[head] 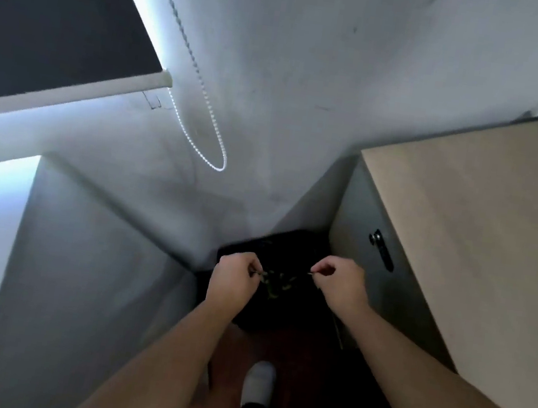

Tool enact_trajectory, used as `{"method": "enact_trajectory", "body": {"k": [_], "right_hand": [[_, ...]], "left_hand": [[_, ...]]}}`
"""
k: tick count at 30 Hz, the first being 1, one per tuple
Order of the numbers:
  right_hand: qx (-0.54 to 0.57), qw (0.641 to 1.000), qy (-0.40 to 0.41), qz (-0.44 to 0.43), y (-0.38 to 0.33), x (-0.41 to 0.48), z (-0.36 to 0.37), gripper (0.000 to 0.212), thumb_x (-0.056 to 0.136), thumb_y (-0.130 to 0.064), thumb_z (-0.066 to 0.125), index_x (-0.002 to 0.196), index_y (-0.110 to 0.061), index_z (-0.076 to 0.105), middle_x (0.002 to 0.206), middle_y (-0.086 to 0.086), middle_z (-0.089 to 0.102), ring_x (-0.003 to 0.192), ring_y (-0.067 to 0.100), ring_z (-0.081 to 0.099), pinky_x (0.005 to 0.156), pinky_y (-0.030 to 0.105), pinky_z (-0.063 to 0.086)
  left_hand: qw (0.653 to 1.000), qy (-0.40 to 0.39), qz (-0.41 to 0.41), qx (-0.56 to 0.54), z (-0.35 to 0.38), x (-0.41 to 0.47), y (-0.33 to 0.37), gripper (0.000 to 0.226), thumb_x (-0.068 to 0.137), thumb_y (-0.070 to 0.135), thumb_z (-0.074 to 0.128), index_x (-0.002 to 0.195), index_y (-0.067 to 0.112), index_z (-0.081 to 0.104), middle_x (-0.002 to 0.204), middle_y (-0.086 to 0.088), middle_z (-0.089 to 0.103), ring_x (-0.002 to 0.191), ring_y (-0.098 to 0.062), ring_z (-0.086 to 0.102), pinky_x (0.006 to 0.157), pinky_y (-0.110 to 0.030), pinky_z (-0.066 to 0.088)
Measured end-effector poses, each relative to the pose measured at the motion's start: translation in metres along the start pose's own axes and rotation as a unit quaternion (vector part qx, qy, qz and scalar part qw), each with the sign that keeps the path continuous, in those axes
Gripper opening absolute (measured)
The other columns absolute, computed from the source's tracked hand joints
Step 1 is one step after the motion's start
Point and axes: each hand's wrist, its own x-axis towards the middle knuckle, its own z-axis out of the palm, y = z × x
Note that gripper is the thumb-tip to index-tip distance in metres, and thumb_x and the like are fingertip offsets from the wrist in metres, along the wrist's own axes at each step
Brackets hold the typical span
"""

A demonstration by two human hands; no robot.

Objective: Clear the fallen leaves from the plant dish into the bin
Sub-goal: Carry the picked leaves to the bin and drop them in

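A black bin [290, 241] stands on the floor in the corner between the wall and a cabinet. Over its mouth my left hand [233, 276] and my right hand [339, 283] each pinch one side of a thin dark rim, which looks like the plant dish [289, 274]. The dish is hard to make out against the dark bin. Small green and yellow leaves [275, 286] show between my hands, above the bin's opening. Whether they lie on the dish or in the bin I cannot tell.
A light wooden cabinet [464, 231] with a dark handle [382, 251] stands close on the right. A white wall faces me, with a beaded blind cord [206, 146] hanging and a dark window blind [45, 16] at left. My white-socked foot [257, 385] rests on the dark floor.
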Motion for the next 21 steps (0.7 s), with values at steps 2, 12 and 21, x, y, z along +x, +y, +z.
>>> {"method": "enact_trajectory", "body": {"k": [2, 12, 21], "right_hand": [[0.002, 0.999, -0.014, 0.038, 0.017, 0.02, 0.031, 0.014, 0.077, -0.002, 0.063, 0.072, -0.013, 0.071, 0.079, 0.007, 0.069, 0.068, 0.015, 0.061, 0.054, 0.016, 0.043], [0.02, 0.989, -0.12, 0.085, 0.081, 0.124, 0.145, 0.034, 0.086, -0.005, 0.059, 0.12, -0.009, 0.059, 0.126, 0.01, 0.061, 0.115, 0.023, 0.056, 0.091, 0.022, 0.04], [0.002, 0.994, -0.099, 0.043, 0.036, 0.08, 0.085, 0.029, 0.091, -0.008, 0.053, 0.117, -0.014, 0.062, 0.126, 0.008, 0.061, 0.115, 0.022, 0.057, 0.091, 0.023, 0.041]], "left_hand": [[0.999, -0.021, -0.034, -0.012, 0.022, 0.014, -0.027, 0.015, 0.077, 0.004, 0.059, 0.078, 0.015, 0.068, 0.062, 0.004, 0.06, 0.062, -0.015, 0.06, 0.066, -0.028, 0.054], [0.987, -0.081, -0.127, -0.049, 0.117, 0.108, -0.117, 0.034, 0.084, 0.022, 0.066, 0.117, 0.016, 0.06, 0.116, -0.008, 0.067, 0.105, -0.024, 0.063, 0.09, -0.028, 0.048], [0.994, -0.071, -0.082, -0.018, 0.056, 0.076, -0.06, 0.014, 0.086, 0.021, 0.059, 0.098, 0.019, 0.066, 0.094, -0.007, 0.073, 0.09, -0.022, 0.067, 0.081, -0.029, 0.052]]}}
